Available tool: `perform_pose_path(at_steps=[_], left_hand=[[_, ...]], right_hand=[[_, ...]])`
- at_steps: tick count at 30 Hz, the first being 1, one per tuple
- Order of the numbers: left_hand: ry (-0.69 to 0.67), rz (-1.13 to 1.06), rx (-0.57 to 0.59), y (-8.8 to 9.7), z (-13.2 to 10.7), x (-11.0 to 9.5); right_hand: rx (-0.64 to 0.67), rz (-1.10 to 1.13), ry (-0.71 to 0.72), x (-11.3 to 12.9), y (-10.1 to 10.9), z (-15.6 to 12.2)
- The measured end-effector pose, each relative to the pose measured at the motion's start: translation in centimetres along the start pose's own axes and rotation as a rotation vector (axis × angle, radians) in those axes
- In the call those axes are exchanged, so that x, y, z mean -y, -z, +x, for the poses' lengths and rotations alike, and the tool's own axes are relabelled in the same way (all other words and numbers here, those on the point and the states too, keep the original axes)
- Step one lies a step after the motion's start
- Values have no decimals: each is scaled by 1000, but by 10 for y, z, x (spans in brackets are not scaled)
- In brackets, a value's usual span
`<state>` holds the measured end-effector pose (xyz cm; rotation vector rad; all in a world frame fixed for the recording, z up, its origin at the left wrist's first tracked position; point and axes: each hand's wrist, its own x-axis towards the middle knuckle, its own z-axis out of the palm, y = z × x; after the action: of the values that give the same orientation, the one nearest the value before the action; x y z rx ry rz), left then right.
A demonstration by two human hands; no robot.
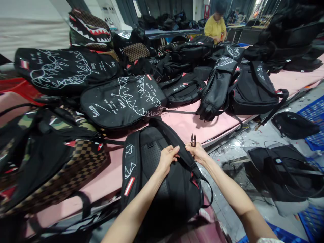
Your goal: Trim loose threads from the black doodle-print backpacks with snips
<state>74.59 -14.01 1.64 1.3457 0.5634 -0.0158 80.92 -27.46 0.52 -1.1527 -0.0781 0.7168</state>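
Note:
A black backpack (164, 189) stands before me at the near edge of the pink table, its back panel and shoulder straps facing me. White line drawings and a red-and-white label show on its left strap. My left hand (167, 159) is closed, pinching the inner edge of the right shoulder strap (183, 153). On the strap's other edge, my right hand (198, 152) is closed too, with thumb and fingers at the webbing. Small dark thread snips (193, 139) stick up out of my right hand, blades pointing away from me. Their handles are hidden in the palm.
On the pink table (177, 122) lie several black backpacks (124, 101) with white drawings. A checkered camouflage bag (81, 162) is at the left. Blue crates (314, 118) and black bags (286, 168) are on the floor at right. A person in yellow (215, 27) works farther back.

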Motion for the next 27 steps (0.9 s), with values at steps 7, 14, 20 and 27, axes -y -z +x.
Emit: perform_pose_path(at_steps=[7, 14, 20, 27], left_hand=[[-47, -13, -46, 9, -9, -5], [-104, 49, -54, 17, -13, -7], [-410, 653, -207, 51, -62, 0], [-441, 1216, -550, 172, -99, 4]], right_hand=[[0, 51, -20, 0, -8, -8], [81, -55, -97, -8, -14, -17], [59, -4, -131, -19, -18, -17], [-123, -111, -22, -24, -6, -13]])
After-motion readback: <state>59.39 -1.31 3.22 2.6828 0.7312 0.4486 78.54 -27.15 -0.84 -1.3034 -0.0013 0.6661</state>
